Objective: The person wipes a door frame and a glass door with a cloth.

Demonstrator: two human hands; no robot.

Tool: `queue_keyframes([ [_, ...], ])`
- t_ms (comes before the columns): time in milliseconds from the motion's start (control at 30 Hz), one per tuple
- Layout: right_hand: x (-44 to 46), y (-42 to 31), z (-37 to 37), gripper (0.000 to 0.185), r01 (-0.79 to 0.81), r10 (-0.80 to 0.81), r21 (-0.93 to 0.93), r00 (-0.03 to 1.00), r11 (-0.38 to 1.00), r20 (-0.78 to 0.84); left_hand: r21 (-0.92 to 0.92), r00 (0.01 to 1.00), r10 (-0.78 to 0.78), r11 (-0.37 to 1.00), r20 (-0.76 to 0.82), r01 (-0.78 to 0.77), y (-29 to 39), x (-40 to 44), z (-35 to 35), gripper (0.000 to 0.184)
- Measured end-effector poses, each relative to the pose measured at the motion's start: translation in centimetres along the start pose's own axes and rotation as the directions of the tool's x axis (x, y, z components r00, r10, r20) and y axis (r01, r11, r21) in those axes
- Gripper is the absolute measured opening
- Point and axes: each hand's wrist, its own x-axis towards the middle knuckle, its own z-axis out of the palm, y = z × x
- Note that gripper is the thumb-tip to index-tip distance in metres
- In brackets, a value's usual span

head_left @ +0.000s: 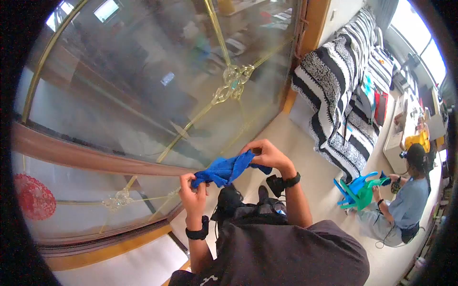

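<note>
Blue cloth [220, 171], bunched and twisted, hangs between your two hands, in front of your body and near the glass door [138, 90]. Your left hand [193, 193] pinches one end and your right hand [271, 156] grips the other, so the hands are apart but both clamped on it. Your right fingers hide some of the cloth, and a bit shows again below that hand. Reflections blur whatever lies behind the glass, and you cannot make it out. The red decoration [34, 197] at the left is partly cut off by the dark lens edge. To your right, past the striped sofa [329, 76], another person [405, 200] partly covers a green chair [362, 193]; the details of that person's grip are too small to tell.
</note>
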Motion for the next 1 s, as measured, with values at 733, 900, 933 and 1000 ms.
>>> queue_keyframes([
  [733, 9.0, -6.2, -13.6, 0.022, 0.208, -0.204, -0.086, 0.651, 0.974, -0.731, -0.26, 0.713, 0.054, 0.948, 0.699, 0.182, 5.8, 19.7, 17.8, 0.015],
  [900, 10.7, -7.6, -16.1, 0.025, 0.102, -0.105, -0.046, 0.713, 0.994, -0.694, -0.361, 0.715, 0.141, 0.918, 0.685, 0.164, 8.0, 22.0, 20.5, 0.018],
  [933, 11.3, -7.7, -16.8, 0.025, 0.11, -0.103, -0.035, 0.718, 0.993, -0.689, -0.289, 0.659, 0.05, 0.922, 0.75, 0.259, 9.2, 22.8, 20.6, 0.019],
  [1000, 12.7, -7.8, -18.2, 0.031, 0.167, -0.119, 0.008, 0.736, 0.986, -0.666, -0.313, 0.693, 0.071, 0.921, 0.717, 0.23, 9.4, 23.6, 22.2, 0.019],
])
